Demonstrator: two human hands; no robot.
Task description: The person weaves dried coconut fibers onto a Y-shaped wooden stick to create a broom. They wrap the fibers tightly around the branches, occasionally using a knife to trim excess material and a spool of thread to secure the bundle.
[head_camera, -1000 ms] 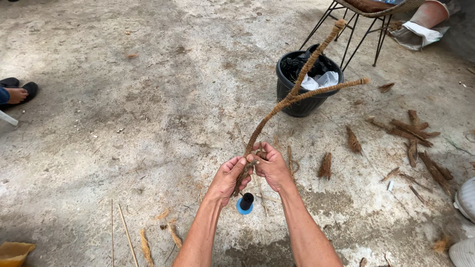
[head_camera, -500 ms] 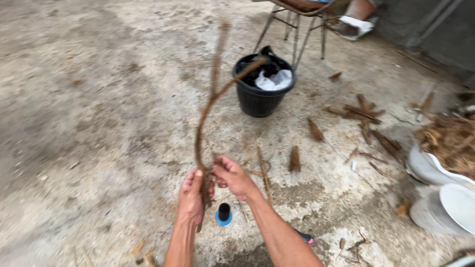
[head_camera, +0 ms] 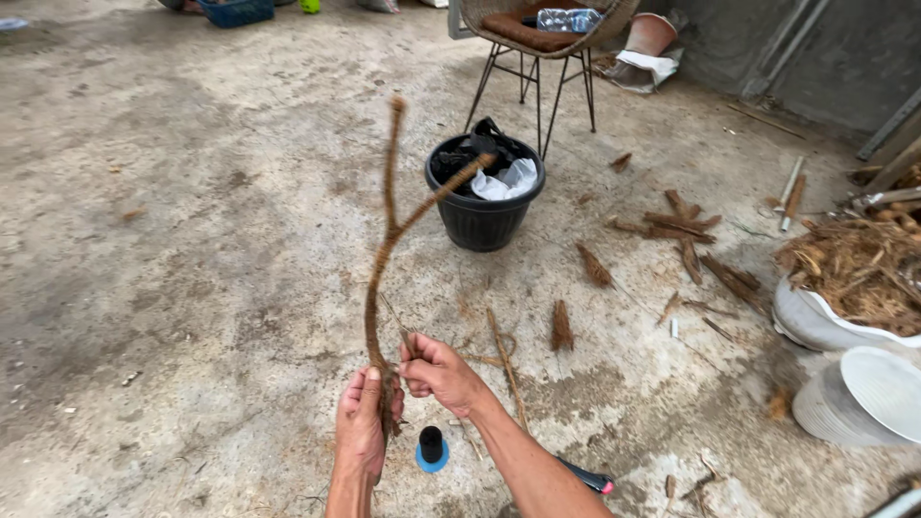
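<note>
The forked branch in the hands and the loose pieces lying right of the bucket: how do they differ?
The forked branch is long, slim and splits in two; the loose pieces are short and stubby. The branch stands up off the floor, gripped low by the left hand, with the right hand pinching beside it; the pieces lie flat and scattered on the concrete, untouched. Both are brown and fibrous.

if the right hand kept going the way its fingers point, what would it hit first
The right hand points left at the forked fibre-wrapped stem, which its fingertips seem already to pinch; just beyond is the left hand. Depth is unclear.
</note>
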